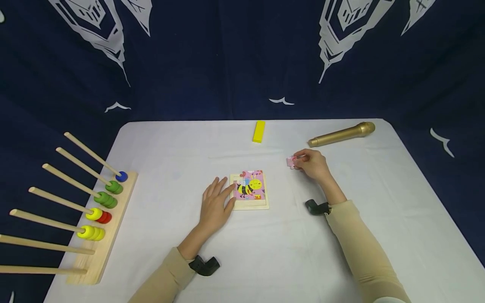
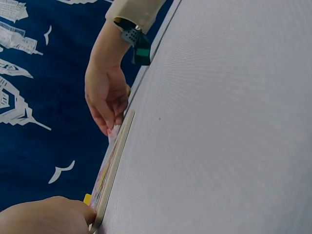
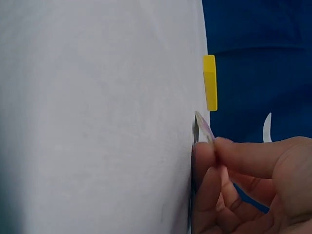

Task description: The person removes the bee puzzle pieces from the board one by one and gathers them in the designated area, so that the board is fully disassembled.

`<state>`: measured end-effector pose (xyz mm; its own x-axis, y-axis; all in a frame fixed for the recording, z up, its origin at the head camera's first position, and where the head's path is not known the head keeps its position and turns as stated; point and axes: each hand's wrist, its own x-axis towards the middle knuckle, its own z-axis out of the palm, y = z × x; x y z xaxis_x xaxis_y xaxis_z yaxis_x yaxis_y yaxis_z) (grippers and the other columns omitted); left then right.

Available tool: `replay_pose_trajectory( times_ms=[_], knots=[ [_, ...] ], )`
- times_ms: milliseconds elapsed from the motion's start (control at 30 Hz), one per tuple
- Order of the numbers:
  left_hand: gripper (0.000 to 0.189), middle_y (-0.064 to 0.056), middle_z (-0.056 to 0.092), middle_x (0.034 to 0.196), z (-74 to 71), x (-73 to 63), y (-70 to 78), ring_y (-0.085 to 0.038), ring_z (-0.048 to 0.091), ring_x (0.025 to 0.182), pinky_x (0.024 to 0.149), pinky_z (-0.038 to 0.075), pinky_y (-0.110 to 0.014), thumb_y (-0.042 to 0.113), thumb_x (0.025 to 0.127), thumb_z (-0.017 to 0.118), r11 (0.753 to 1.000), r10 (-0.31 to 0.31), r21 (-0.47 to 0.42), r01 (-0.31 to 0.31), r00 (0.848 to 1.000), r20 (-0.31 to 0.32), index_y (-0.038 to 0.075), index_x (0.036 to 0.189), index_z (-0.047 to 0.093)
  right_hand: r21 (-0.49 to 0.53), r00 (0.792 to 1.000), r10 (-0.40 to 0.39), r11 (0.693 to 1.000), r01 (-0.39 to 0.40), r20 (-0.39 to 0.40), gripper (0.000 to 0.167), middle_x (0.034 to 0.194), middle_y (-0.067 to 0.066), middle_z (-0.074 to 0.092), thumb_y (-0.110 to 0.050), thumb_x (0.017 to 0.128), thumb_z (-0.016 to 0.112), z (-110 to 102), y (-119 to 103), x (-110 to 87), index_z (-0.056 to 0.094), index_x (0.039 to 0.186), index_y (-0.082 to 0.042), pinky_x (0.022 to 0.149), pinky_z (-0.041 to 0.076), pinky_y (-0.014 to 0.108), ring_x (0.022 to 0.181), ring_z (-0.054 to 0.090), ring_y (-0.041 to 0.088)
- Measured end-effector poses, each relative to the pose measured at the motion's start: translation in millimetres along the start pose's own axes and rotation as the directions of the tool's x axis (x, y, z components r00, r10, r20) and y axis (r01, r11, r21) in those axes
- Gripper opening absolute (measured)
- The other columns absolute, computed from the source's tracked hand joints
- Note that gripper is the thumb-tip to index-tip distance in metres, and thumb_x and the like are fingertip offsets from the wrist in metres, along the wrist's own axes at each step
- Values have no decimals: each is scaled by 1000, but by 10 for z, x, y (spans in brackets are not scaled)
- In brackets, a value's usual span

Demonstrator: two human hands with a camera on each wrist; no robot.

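In the head view, a wooden jigsaw puzzle board (image 1: pixel 250 205) lies on the white table, its picture a yellow-and-black bee on pink. My left hand (image 1: pixel 217 206) rests at the board's left side, fingers spread, with index finger and thumb touching its edge. To the right of the board, my right hand (image 1: pixel 312 165) pinches a pink puzzle piece (image 1: pixel 290 162) between thumb and fingers just over the cloth. The right wrist view shows that piece (image 3: pixel 204 126) edge-on at the fingertips. From the left wrist, the board (image 2: pixel 117 163) appears nearly side-on.
A yellow block (image 1: pixel 259 131) lies near the table's far edge. Behind my right hand is a gold microphone (image 1: pixel 342 134). On the left stands a wooden rack (image 1: pixel 110 248) with slanting pegs and coloured beads. A dark blue patterned cloth (image 1: pixel 227 59) hangs behind the table.
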<state>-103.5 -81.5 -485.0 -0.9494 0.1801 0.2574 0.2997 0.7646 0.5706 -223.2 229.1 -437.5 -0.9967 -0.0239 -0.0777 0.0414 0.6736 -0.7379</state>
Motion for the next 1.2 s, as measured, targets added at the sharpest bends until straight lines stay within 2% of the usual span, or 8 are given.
replay_pose_trajectory(
  times_ms=[267, 467, 633, 733, 833, 967, 1067, 1200],
  knots=[
    [39, -20, 45, 148, 2, 0, 1, -40, 30, 144, 115, 22, -58, 17, 93, 63, 1000, 7, 5, -7, 1000, 1, 7, 130, 63, -128, 996, -56, 991, 46, -77, 23, 78, 13, 67, -10, 87, 68, 44, 61, 10, 69, 108, 2, 58, 43, 25, 62, 54, 14],
    [39, -19, 45, 149, 12, 4, -9, -39, 29, 145, 116, 22, -57, 17, 93, 63, 1000, 6, 10, -6, 1000, 6, 8, 130, 63, -115, 986, -58, 993, 40, -154, 24, 80, 14, 66, -10, 86, 68, 44, 42, -3, 70, 107, 1, 58, 41, 26, 64, 53, 16],
    [39, -19, 45, 149, 16, 5, -14, -39, 29, 145, 116, 22, -58, 17, 92, 64, 1000, 4, 10, -4, 1000, 4, 8, 130, 63, -58, 980, -62, 997, 52, -187, 26, 87, 15, 66, -11, 90, 64, 49, -33, -21, 69, 113, 0, 57, 42, 21, 63, 52, 8],
    [39, -19, 45, 149, 10, 2, -13, -39, 29, 144, 115, 22, -58, 17, 92, 64, 1000, 4, 11, -4, 1000, 0, 8, 130, 63, 8, 982, -57, 998, 59, -180, 29, 92, 17, 67, -11, 91, 63, 71, -115, -56, 67, 118, 0, 56, 42, 17, 63, 56, 4],
    [39, -19, 45, 148, 9, 2, -14, -39, 29, 145, 115, 22, -58, 17, 92, 64, 1000, 4, 13, -4, 1000, 1, 8, 130, 63, 70, 987, -48, 996, 59, -154, 32, 95, 17, 67, -11, 91, 62, 120, -206, -104, 65, 122, 0, 55, 44, 17, 68, 64, 14],
    [39, -19, 46, 148, 16, 4, -18, -39, 29, 145, 115, 22, -57, 17, 92, 64, 1000, 1, 14, -1, 1000, 3, 8, 130, 63, 97, 993, -53, 993, 63, -104, 35, 97, 14, 65, -15, 92, 64, 229, -333, -170, 63, 126, -3, 57, 46, 18, 73, 63, 21],
    [39, -19, 46, 148, 11, 3, -15, -39, 30, 144, 115, 22, -57, 17, 92, 64, 1000, 1, 14, -1, 1000, 1, 8, 129, 63, 106, 996, -56, 992, 63, -62, 38, 101, 13, 62, -17, 92, 66, 324, -440, -214, 62, 127, -5, 60, 47, 20, 74, 57, 17],
    [38, -19, 46, 148, 3, 1, -11, -39, 30, 144, 115, 23, -57, 17, 92, 64, 1000, 2, 16, -2, 1000, -1, 8, 129, 64, 131, 997, -74, 989, 75, -11, 40, 104, 12, 60, -17, 91, 68, 450, -578, -261, 61, 129, -7, 67, 45, 23, 78, 55, 20]
  ],
)
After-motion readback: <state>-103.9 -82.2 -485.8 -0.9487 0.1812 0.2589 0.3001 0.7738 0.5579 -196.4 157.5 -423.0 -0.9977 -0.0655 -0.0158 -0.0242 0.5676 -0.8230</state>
